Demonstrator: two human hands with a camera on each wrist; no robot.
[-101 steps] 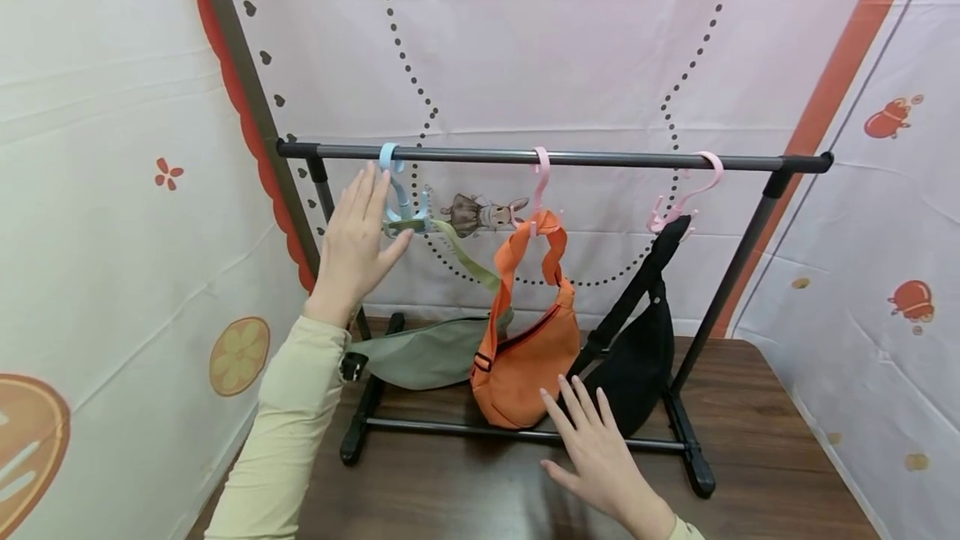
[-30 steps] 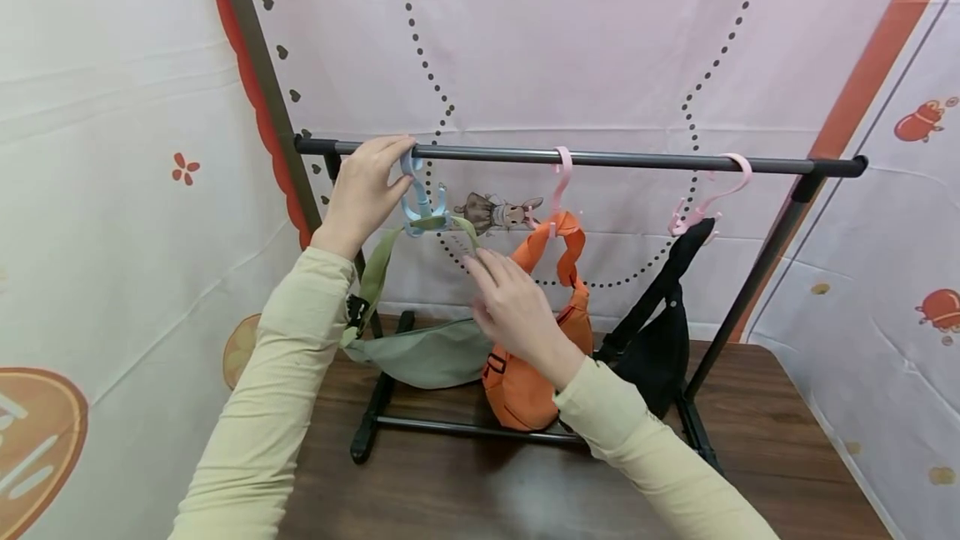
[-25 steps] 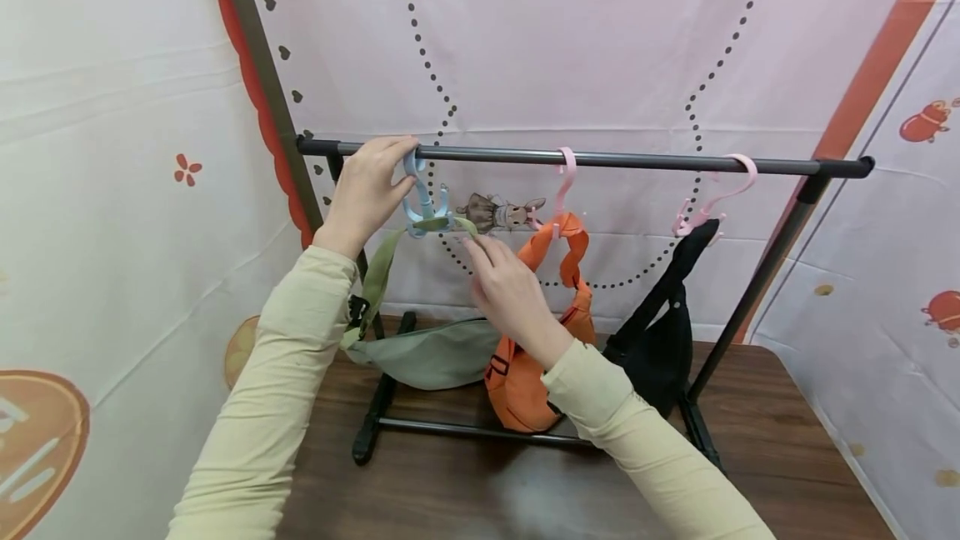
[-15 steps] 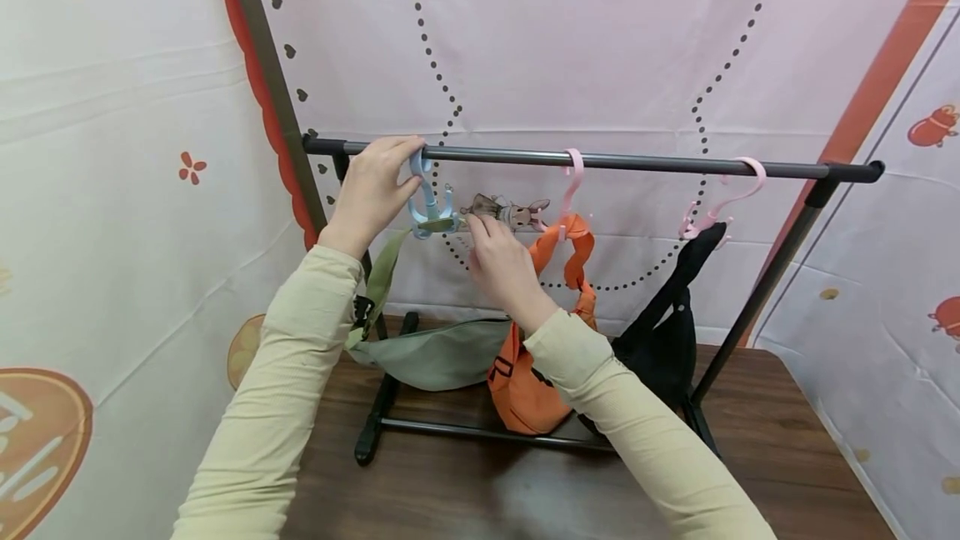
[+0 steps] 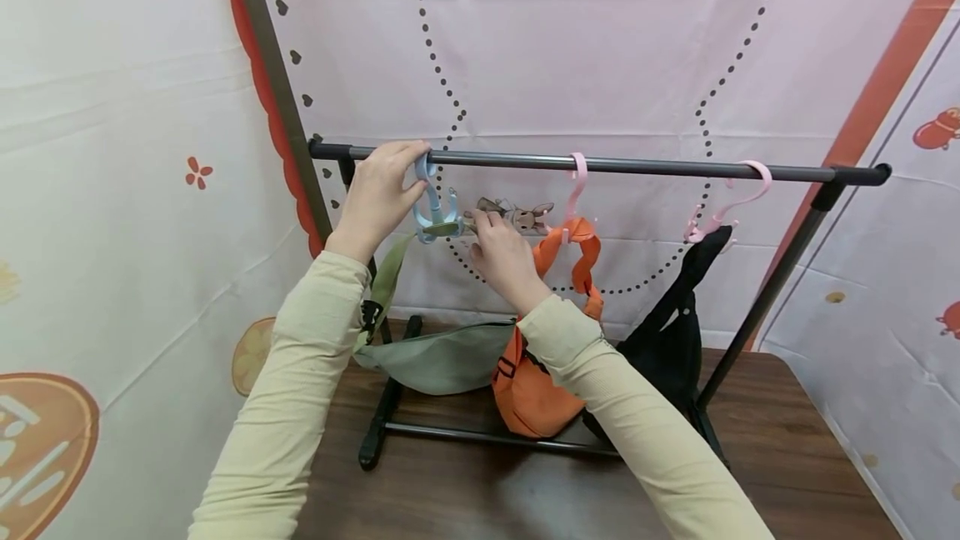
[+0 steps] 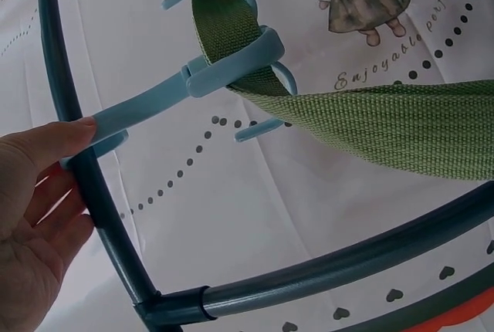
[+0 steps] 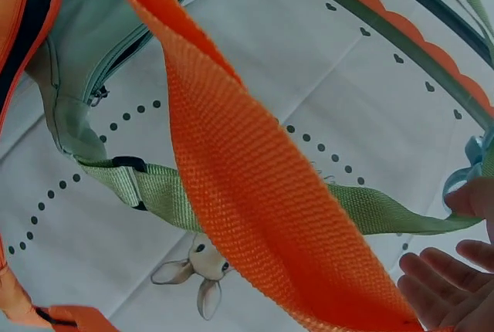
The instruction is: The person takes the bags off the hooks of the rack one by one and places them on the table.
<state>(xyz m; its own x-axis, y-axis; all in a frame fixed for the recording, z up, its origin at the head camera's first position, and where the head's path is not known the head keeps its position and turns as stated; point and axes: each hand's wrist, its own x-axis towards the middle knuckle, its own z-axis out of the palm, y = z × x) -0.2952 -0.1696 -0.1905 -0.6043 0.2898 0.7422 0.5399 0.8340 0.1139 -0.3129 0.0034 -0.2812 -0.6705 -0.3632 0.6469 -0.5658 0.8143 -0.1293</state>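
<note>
A blue hook [image 5: 434, 205] hangs on the black rail, and my left hand [image 5: 378, 200] pinches its top there. In the left wrist view, my left thumb presses the hook while the fingers lie behind the rail. The green strap [image 6: 386, 127] of a sage waist bag [image 5: 442, 358] passes through the hook's lower prongs. My right hand [image 5: 507, 261] is just right of the hook, beside the strap. In the right wrist view, the right thumb [image 7: 472, 197] lies at the strap, with the other fingers [image 7: 440, 278] apart and loosely extended.
An orange waist bag [image 5: 536, 398] hangs from a pink hook [image 5: 576, 186], partly behind my right arm. Farther right, a black bag [image 5: 671, 344] hangs from another pink hook [image 5: 735, 202]. The black rack [image 5: 660, 166] stands on a brown wooden table [image 5: 772, 440] before a printed cloth backdrop.
My left hand has gone from flat beside the blue hook to gripping its top. My right hand has risen from low front to the strap, and its fingers have recently loosened there.
</note>
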